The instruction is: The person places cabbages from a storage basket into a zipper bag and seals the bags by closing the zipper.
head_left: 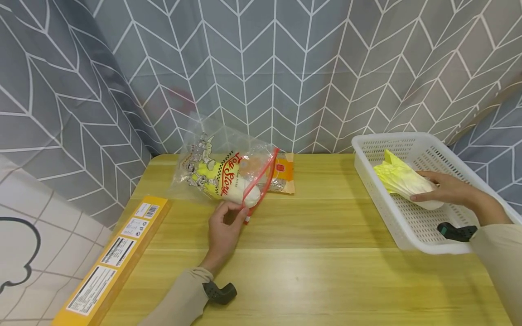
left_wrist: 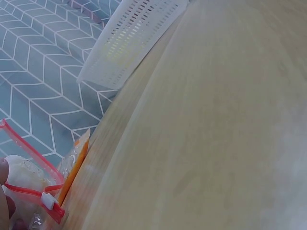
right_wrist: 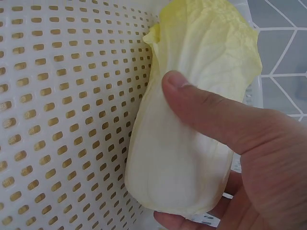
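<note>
Nearest, at about 8 o'clock on the one wooden table [head_left: 326, 271], lies a single long yellow box [head_left: 112, 262], and the left hand [head_left: 223, 231] rests at 6 o'clock with its thumb and fingers pinching the red-zippered mouth of one clear printed zip bag [head_left: 222, 170], which already holds one pale cabbage [head_left: 244, 192]. Farther off at 3 o'clock, the right hand [head_left: 446, 190] curls around a second cabbage [head_left: 401, 181], thumb pressed on top, inside the one white perforated basket [head_left: 412, 228]. Behind the bag at 12 o'clock lies one orange-labelled packet [head_left: 283, 174], with the grey patterned curtain [head_left: 285, 68] farthest back.
</note>
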Tool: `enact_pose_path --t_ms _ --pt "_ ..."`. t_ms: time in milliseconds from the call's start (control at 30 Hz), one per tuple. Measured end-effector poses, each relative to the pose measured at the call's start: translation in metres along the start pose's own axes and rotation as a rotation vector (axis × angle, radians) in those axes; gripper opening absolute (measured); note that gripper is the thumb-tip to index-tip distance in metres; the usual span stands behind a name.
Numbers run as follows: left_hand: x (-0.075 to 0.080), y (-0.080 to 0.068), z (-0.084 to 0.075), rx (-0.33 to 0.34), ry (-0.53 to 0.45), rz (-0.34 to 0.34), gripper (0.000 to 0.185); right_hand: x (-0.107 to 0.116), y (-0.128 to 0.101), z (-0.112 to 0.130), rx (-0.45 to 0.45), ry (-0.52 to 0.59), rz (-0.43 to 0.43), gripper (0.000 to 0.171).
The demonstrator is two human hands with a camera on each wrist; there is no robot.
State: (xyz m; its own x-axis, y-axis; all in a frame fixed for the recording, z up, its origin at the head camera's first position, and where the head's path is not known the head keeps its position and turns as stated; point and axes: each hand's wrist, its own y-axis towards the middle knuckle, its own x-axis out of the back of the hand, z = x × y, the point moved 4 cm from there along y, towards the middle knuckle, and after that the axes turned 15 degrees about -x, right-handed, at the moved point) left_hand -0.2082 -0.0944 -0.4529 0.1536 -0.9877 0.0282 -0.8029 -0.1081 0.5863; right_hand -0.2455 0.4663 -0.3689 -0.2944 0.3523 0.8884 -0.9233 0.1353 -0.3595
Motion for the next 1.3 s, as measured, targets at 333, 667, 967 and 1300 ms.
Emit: enact_pose_path --t_ms 333,667,967,1300 --pt "0.000 -0.001 -0.001 0.007 0.011 0.010 0.012 0.000 -0.003 -0.002 0.008 0.040 -0.020 0.090" --pt "0.001 -0.002 -0.003 0.010 0.059 0.021 0.011 0.007 -0.006 0.001 0.002 0.100 -0.074 0.088" --pt "0.001 -0.001 -0.003 0.001 0.076 0.017 0.012 0.025 -0.015 0.004 -0.019 0.150 -0.174 0.087" --pt "0.001 0.000 -0.003 0.002 0.068 0.004 0.012 0.049 -0.028 0.026 -0.016 0.270 -0.337 0.078"
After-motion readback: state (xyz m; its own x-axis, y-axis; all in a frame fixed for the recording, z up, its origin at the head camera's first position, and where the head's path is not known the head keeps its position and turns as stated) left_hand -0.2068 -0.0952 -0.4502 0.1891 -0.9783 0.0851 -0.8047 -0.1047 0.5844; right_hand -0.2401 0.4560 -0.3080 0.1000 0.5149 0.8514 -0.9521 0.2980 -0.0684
